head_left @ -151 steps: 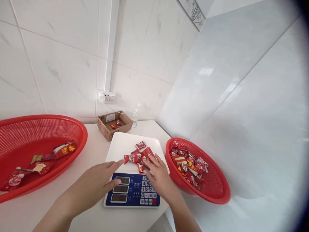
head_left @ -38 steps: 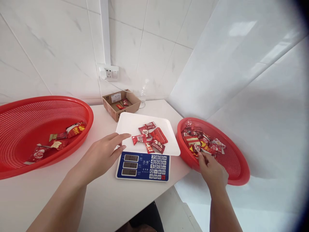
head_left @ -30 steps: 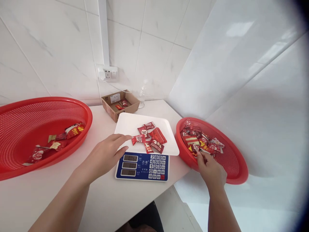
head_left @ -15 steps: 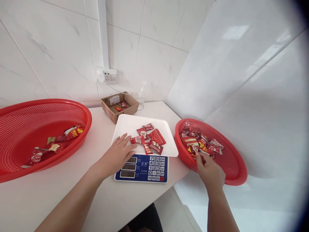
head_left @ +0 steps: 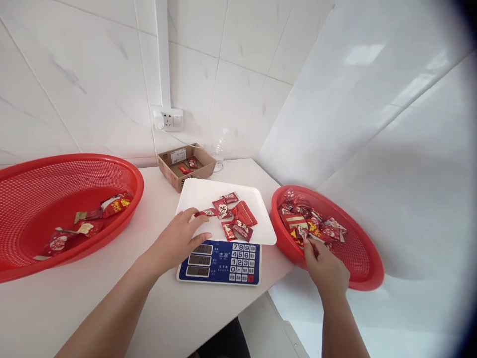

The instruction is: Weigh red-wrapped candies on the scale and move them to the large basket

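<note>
My left hand (head_left: 181, 236) is over the left side of the white scale pan (head_left: 192, 191). Its fingers are closed on one end of a small red wrapped candy (head_left: 208, 212), while the thumb sits lower, near the pan's front edge. Several other wrapped candies (head_left: 244, 213) lie grouped on the pan. Over the near rim of the right red basket (head_left: 367, 258), my right hand (head_left: 326, 263) pinches a small red-and-white wrapped candy (head_left: 301, 231) between thumb and fingers. More packets (head_left: 315, 223) are heaped in that basket.
A larger red basket (head_left: 74, 161) with several packets stands on the left of the white table (head_left: 164, 313). Behind the scale are a cardboard box (head_left: 175, 175) holding small packets and a clear plastic bottle (head_left: 219, 146). The scale's blue keypad panel (head_left: 223, 263) faces me.
My left fingers have curled in from lying flat, and the candy beneath them has shifted left, away from the group. My right hand stays at the basket with its pinch.
</note>
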### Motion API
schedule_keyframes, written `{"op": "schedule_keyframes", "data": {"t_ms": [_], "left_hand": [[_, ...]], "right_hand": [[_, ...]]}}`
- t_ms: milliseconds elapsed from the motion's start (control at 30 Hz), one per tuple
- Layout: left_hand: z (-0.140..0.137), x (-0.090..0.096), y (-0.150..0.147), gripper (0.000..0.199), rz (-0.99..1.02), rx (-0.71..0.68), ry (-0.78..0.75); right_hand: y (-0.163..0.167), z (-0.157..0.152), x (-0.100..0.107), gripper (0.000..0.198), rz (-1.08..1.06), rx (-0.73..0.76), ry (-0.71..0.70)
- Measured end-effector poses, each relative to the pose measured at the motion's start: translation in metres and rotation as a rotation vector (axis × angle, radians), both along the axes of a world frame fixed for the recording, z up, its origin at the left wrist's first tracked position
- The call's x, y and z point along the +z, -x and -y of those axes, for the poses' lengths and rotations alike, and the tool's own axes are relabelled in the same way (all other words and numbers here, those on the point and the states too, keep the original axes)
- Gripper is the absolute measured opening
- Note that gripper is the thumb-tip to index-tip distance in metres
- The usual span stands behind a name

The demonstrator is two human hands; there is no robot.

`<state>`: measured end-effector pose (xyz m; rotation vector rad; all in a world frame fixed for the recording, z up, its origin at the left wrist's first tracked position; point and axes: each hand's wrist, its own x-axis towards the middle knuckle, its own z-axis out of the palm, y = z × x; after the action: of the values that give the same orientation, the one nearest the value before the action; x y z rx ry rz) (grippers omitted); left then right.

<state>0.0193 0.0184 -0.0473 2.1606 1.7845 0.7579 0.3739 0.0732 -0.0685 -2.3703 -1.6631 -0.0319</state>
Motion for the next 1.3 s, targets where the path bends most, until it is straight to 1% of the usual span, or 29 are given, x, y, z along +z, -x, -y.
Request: {"op": "schedule_keyframes", "data": {"t_ms": [167,267,333,400,467,567,700,833,1100,1233,1300], "left_hand": [[0.005,0.013,0.011,0.02,0.146,0.257,-0.088],[0.01,0.021,0.017,0.02,0.23,0.416,-0.177],[0.014,0.026,0.018,0.023,0.295,0.471,-0.255],[0.016,0.029,0.017,0.031,0.322,0.468,-0.303],[0.018,0.031,0.015,0.036,0.317,0.442,-0.316],[0.02,0.032,0.013,0.028,0.321,0.408,-0.313],[0.02,0.034,0.011,0.02,0.334,0.392,-0.299],[0.019,0.034,0.011,0.022,0.383,0.374,-0.243],[0.016,0.031,0.012,0.031,0.416,0.369,-0.104],[0.013,0.029,0.01,0.044,0.344,0.361,-0.023],[0.012,0.027,0.01,0.041,0.281,0.366,-0.01]], "right_hand": [[0.001,0.0,0.0,0.046,0.012,-0.008,0.005],[0.0,0.0,-0.001,0.047,0.013,-0.006,0.007],[0.0,0.0,0.0,0.047,0.01,-0.001,0.004],[0.0,0.0,0.0,0.047,0.009,0.002,-0.003],[0.001,0.0,0.001,0.048,0.013,0.005,0.0],[0.002,0.001,0.002,0.049,0.025,0.007,0.006],[0.002,0.002,0.001,0.049,0.048,0.016,-0.031],[0.001,0.001,0.0,0.048,0.048,0.019,-0.045],[0.006,0.002,0.006,0.046,-0.004,-0.011,0.025],[0.006,0.002,0.005,0.046,0.008,-0.014,0.0],[0.006,0.002,0.004,0.046,0.012,-0.008,-0.021]]}}
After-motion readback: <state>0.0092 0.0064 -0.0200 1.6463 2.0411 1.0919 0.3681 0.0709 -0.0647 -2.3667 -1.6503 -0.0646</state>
